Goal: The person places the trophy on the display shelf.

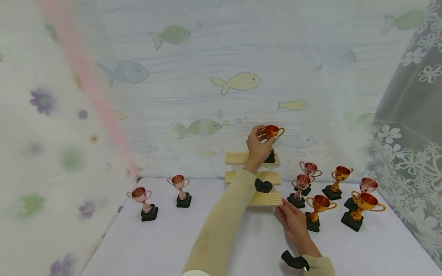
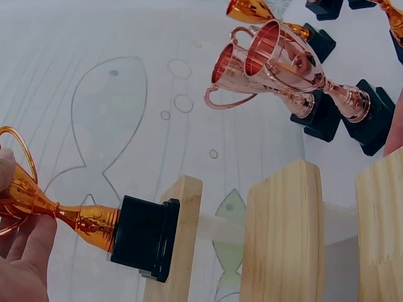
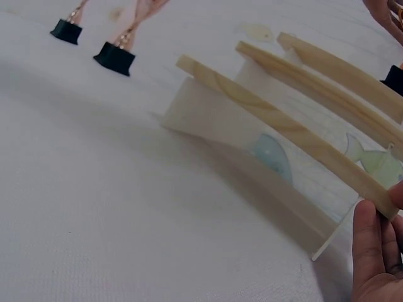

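A three-step wooden stand (image 1: 267, 177) stands at the back of the white table. My left hand (image 1: 264, 138) grips the bowl of a gold trophy cup (image 1: 271, 132), whose black base (image 2: 145, 236) sits on the edge of the top step (image 2: 179, 245). The left fingers (image 2: 25, 264) curl round the cup (image 2: 28, 198). My right hand (image 1: 286, 211) holds the right end of the lowest step (image 1: 267, 198). Its fingers (image 3: 374, 251) lie under that plank's end (image 3: 283, 129), with the thumb at the edge above.
Several gold and rose trophies (image 1: 319, 205) crowd the table right of the stand, close to my right hand. Two rose trophies (image 1: 179, 184) (image 1: 141, 195) stand apart on the left. A fish-print backdrop (image 1: 238, 82) hangs behind and lace curtain (image 1: 407, 161) on the right.
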A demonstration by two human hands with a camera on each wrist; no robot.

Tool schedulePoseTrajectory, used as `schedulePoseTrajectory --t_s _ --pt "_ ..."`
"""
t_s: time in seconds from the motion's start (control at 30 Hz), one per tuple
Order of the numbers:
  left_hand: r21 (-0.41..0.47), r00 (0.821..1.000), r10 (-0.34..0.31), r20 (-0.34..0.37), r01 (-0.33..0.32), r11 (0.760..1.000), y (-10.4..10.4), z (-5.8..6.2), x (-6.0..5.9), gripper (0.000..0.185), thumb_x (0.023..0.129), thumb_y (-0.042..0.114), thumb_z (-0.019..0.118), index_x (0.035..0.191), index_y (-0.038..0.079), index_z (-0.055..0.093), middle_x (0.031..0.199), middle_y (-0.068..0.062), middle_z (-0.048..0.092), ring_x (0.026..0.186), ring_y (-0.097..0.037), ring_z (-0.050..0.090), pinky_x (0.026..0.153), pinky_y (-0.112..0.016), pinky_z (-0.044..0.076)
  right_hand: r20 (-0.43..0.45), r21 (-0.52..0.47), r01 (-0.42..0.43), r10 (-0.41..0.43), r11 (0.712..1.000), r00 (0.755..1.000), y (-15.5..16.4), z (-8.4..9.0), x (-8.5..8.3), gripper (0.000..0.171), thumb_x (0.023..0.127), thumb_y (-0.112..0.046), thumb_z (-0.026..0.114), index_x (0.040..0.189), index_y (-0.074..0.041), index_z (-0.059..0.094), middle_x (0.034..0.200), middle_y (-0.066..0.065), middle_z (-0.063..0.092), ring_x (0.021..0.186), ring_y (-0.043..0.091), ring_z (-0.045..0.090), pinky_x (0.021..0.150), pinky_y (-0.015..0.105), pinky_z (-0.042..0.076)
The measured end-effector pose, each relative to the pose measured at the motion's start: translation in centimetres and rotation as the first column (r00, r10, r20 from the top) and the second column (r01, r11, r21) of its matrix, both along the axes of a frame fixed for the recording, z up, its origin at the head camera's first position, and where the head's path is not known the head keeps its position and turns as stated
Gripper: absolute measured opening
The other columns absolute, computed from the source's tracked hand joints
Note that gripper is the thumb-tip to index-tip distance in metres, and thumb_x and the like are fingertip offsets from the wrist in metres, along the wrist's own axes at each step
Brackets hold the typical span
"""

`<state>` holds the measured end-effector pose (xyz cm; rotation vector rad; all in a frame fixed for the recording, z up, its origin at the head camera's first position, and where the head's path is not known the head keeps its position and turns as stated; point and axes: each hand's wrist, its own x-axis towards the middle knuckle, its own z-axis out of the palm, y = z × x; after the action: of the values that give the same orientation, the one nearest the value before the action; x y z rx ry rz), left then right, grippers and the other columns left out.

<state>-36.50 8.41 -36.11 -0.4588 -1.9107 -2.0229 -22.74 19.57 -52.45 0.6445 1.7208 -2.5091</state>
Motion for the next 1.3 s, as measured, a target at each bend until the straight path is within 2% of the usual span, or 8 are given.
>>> schedulePoseTrajectory --t_s 0.23,0.47,0.73,0.9,1.0,1.17,1.3 --pt "-0.001 1.0 -0.012 0.0 0.012 1.0 0.4 -0.2 0.0 0.042 0.088 -0.002 0.076 0.126 0.002 0.06 0.119 -0.018 0.064 0.107 -0.031 0.068 0.088 -0.031 0.061 -0.007 0.004 -0.006 0.006 1.0 1.0 0.1 0.0 0.1 0.054 0.107 -0.011 0.048 0.158 -0.004 0.033 0.16 0.017 0.036 0.093 -0.006 0.064 0.099 0.018 0.052" --pt "-0.079 0.998 -0.027 0.061 0.032 0.996 0.2 -0.7 0.3 0.054 0.089 0.008 0.078 0.138 0.003 0.053 0.125 -0.017 0.062 0.117 -0.03 0.064 0.102 -0.04 0.054 -0.011 0.005 0.002 -0.002 1.0 1.0 0.0 -0.1 0.1 0.054 0.106 -0.012 0.049 0.157 -0.004 0.035 0.159 0.018 0.037 0.094 -0.005 0.065 0.098 0.018 0.052" --pt "-0.068 0.993 -0.028 0.111 0.035 0.997 -1.1 -0.9 1.0 0.066 0.086 0.006 0.081 0.143 0.004 0.048 0.131 -0.02 0.057 0.123 -0.035 0.058 0.107 -0.044 0.051 -0.004 0.006 0.017 -0.017 1.0 1.0 -0.1 -0.2 0.1 0.053 0.106 -0.011 0.049 0.157 -0.004 0.036 0.159 0.018 0.037 0.093 -0.005 0.065 0.098 0.019 0.052" --pt "-0.126 0.99 -0.033 0.138 0.051 0.991 -2.8 -1.0 2.3 0.068 0.085 0.0 0.075 0.146 0.002 0.045 0.136 -0.023 0.054 0.128 -0.037 0.054 0.107 -0.046 0.05 -0.002 0.002 0.013 -0.013 1.0 1.0 0.0 -0.3 -0.1 0.055 0.106 -0.011 0.049 0.158 -0.004 0.034 0.159 0.018 0.037 0.091 -0.006 0.065 0.098 0.018 0.052" --pt "-0.163 0.99 -0.049 0.13 0.07 0.984 -4.0 -1.0 3.4 0.066 0.086 0.001 0.069 0.147 0.001 0.044 0.139 -0.025 0.053 0.129 -0.04 0.053 0.107 -0.048 0.05 -0.002 0.001 0.016 -0.016 1.0 1.0 0.0 -0.3 -0.1 0.054 0.106 -0.011 0.049 0.158 -0.004 0.034 0.159 0.018 0.037 0.092 -0.005 0.065 0.098 0.018 0.052" --pt "-0.201 0.99 -0.079 0.112 0.101 0.974 -6.3 -1.1 6.1 0.062 0.09 0.007 0.067 0.147 0.004 0.045 0.138 -0.021 0.056 0.128 -0.039 0.055 0.106 -0.047 0.051 -0.018 0.001 0.022 -0.022 1.0 1.0 -0.1 -0.4 0.1 0.053 0.106 -0.012 0.049 0.157 -0.003 0.035 0.159 0.018 0.037 0.095 -0.005 0.065 0.097 0.018 0.053" --pt "-0.216 0.991 -0.085 0.099 0.105 0.971 -8.4 -1.9 8.1 0.057 0.091 0.008 0.065 0.145 0.009 0.048 0.133 -0.014 0.06 0.125 -0.033 0.059 0.105 -0.044 0.052 -0.033 0.001 0.028 -0.028 1.0 0.999 -0.2 -0.4 0.0 0.053 0.106 -0.011 0.05 0.156 -0.001 0.036 0.156 0.018 0.039 0.095 -0.005 0.065 0.096 0.018 0.053"
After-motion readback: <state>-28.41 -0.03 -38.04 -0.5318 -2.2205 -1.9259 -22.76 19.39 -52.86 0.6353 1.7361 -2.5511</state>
